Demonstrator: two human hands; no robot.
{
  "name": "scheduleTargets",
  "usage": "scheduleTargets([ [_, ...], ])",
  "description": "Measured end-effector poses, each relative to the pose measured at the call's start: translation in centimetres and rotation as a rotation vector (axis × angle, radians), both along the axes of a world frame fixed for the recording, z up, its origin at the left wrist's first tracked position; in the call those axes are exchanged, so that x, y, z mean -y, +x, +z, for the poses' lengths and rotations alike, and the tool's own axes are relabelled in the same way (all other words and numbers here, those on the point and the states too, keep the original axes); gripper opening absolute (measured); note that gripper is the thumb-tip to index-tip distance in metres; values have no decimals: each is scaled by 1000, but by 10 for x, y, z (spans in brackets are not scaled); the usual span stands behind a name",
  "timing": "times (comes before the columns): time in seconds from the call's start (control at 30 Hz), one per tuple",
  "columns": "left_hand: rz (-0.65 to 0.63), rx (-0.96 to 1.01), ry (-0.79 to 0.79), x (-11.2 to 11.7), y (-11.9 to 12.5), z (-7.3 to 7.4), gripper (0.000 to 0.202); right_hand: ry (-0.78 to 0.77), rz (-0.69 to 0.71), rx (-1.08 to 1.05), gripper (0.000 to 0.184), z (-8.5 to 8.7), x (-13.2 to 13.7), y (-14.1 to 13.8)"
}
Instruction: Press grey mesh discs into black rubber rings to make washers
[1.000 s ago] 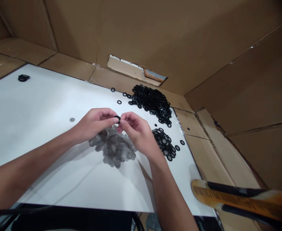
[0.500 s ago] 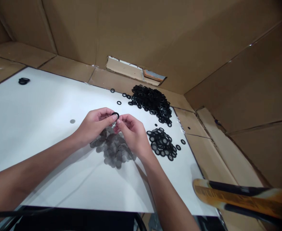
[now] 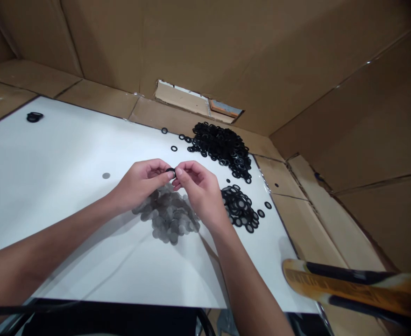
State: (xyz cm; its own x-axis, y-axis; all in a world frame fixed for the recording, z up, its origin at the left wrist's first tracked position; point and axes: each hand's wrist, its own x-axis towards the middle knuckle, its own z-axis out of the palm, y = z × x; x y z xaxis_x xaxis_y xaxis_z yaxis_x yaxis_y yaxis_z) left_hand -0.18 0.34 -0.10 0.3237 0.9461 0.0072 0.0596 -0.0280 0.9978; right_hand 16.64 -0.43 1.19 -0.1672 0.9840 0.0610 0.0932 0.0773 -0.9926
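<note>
Over a heap of thin grey discs (image 3: 170,221), my left hand (image 3: 138,183) pinches a small black ring (image 3: 171,170) between thumb and fingers. From the other side, my right hand (image 3: 202,189) is closed on the same ring, its thumb pressing at the right edge. My fingers cover most of the ring, and whether a disc sits in it I cannot tell. Right of my right hand lies a pile of black rings with grey centres (image 3: 242,207). Behind it is a larger pile of plain black rings (image 3: 223,147).
Several loose rings (image 3: 174,148) lie near the back edge of the white table (image 3: 68,154). One grey disc (image 3: 106,176) is apart on the left, and a few black rings (image 3: 34,116) are at the far left. Cardboard walls surround the table; a yellow-and-black object (image 3: 349,284) juts in at right.
My right hand has shifted slightly up and right, its thumb now over the ring's edge. The ring has tilted and moved a little right; less of it shows.
</note>
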Motion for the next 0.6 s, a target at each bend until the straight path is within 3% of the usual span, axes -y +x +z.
scheduleTargets([
  [0.17, -47, -63, 32, 0, -1, -2, 22, 109, 61, 200, 19, -3, 3, 4],
  [0.33, -44, -128, 109, 1, -2, -2, 19, 270, 22, 469, 15, -4, 6, 4],
  [0.47, 3, -140, 154, 4, -2, 0, 19, 269, -29, 453, 14, -1, 6, 4],
  [0.6, 85, -68, 133, 4, -2, -1, 23, 149, -43, 200, 14, -3, 6, -1],
])
